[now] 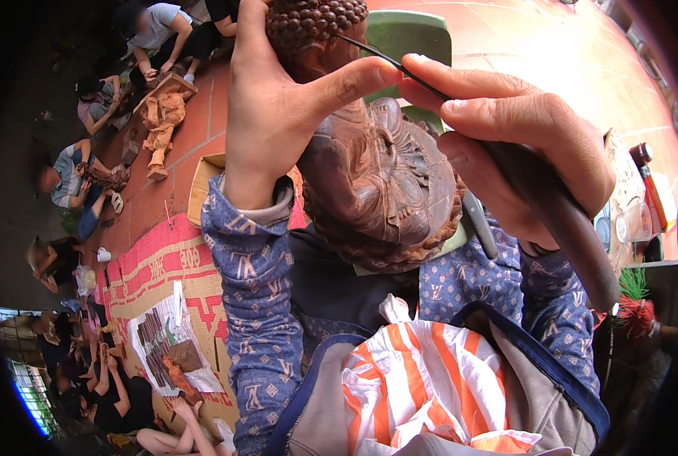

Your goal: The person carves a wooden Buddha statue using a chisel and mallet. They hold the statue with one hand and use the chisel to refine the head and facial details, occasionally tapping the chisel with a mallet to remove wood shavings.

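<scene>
A dark brown carved wooden Buddha statue (388,178) leans against my lap, its head of knobbly curls at the top of the view. My left hand (274,102) is closed round the side of that head, its fingers mostly hidden behind it. In my right hand (525,144) is a carving tool (552,209) with a long, dark curved handle. Its thin blade reaches left, the tip touching or very close to the head just below the curls. My left thumb rests by the blade near my right fingertips. A grey-handled tool (479,224) lies beside the statue's base.
Behind the statue stands a green plastic seat (422,34). Cardboard with red print (156,266) covers the floor at left, bearing a row of carving tools (164,342) on paper. Several people sit far left, near another wooden figure (163,125). A green-and-red bristled brush (635,304) is at right.
</scene>
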`<state>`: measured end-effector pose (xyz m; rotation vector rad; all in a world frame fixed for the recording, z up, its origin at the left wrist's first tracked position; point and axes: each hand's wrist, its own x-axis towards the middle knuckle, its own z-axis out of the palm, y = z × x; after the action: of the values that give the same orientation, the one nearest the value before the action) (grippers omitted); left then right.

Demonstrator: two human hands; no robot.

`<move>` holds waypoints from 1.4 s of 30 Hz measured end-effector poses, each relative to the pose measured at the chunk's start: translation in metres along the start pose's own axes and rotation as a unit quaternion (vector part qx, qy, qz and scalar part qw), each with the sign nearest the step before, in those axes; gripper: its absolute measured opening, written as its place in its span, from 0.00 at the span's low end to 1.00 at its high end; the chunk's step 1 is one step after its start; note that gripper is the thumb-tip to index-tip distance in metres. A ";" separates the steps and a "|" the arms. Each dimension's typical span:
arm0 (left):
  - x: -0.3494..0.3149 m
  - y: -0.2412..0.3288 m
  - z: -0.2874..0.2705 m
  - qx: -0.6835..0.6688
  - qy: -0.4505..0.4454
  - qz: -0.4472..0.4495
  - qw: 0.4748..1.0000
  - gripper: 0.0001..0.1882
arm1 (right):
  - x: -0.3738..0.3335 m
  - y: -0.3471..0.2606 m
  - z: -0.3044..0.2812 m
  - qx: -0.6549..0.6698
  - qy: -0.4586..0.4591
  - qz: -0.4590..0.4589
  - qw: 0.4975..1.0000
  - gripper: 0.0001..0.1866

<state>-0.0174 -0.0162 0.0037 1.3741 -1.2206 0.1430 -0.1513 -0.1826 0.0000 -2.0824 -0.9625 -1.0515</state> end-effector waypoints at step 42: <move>-0.004 -0.003 -0.009 0.049 0.017 -0.028 0.998 0.31 | -0.010 0.017 0.019 0.123 0.112 0.046 0.985 0.10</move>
<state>-0.0118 -0.0080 0.0013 1.4840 -1.1579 0.1884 -0.1338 -0.1808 -0.0216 -1.7485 -0.8305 -1.0369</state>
